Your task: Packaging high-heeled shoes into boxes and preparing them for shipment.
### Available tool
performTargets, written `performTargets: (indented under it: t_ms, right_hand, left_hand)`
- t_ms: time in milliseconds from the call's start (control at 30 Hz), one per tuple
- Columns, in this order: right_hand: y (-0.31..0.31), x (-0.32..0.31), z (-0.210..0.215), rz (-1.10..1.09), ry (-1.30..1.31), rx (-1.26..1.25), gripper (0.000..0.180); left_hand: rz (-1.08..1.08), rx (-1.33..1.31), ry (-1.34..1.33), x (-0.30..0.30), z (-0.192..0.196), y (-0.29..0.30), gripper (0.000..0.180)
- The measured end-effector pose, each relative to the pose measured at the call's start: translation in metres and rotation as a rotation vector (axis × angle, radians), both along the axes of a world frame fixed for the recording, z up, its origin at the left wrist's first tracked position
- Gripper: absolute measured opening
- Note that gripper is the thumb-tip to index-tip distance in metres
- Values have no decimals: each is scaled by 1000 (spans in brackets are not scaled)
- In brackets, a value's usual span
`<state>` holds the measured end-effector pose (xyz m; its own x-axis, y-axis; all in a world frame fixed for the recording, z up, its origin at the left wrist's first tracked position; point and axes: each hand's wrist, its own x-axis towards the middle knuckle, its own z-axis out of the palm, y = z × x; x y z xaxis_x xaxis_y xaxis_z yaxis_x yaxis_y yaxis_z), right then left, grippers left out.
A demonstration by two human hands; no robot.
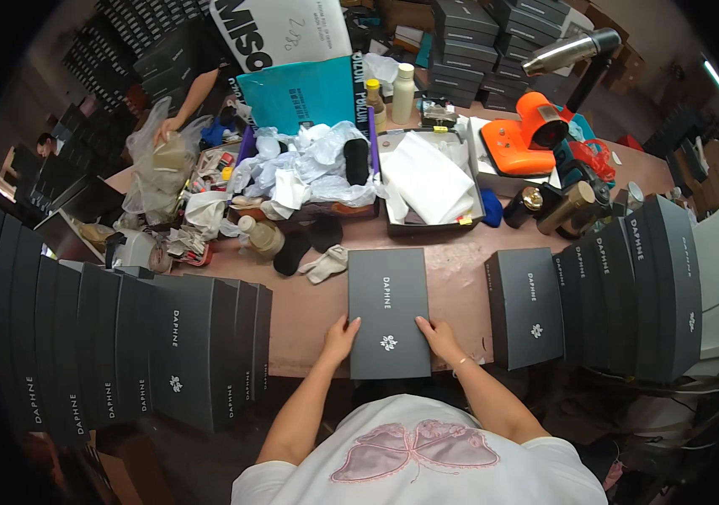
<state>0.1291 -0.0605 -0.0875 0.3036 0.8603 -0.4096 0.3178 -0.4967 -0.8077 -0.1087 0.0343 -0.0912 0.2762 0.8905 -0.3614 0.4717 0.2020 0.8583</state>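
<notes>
A dark grey shoebox (389,299) with a closed lid lies in front of me at the table's near edge, its long side pointing away. My left hand (342,337) grips its left edge, thumb on the lid's rim. On the opposite edge my right hand (441,338) holds it the same way. The fingers beneath are partly hidden. Just beyond the box's far left corner lie a crumpled white sock (324,264) and dark cloth pieces (292,252).
Stacked grey shoeboxes flank me, a left stack (195,345) and a right stack (536,307). Farther back stand a carton of crumpled plastic (313,160), an open tray with white paper (427,177), bottles (402,94) and an orange device (515,147). Another person's hand (169,129) shows at far left.
</notes>
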Motion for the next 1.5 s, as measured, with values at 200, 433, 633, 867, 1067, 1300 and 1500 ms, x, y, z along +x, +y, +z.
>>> performTargets:
  t_ms: [200,433,633,867,1067,1300,1500]
  right_hand:
    - [-30,20,-3,-134,325,168,63]
    - [-118,207,175,-169,-626,152,42]
    - [-25,71,171,-21,113,312,28]
    - [70,-237,153,864,700,27,94]
    - [80,-309,142,441,937,-73,96]
    - [21,-120,90,217,982,-58,67]
    - [-1,50,17,-73,634,-436,32]
  left_hand:
    - [200,-354,-453,22,-6,-26,54]
    - [-525,-237,-589,119,122,-81,69]
    - [-15,831,110,-49,201,-37,48]
    - [535,397,1155,-301,223,-30,48]
    - [543,282,1104,-289,236,-18,56]
    - [416,428,211,-168,146,-81,52]
    - [317,-618,-440,0,-9,-69,53]
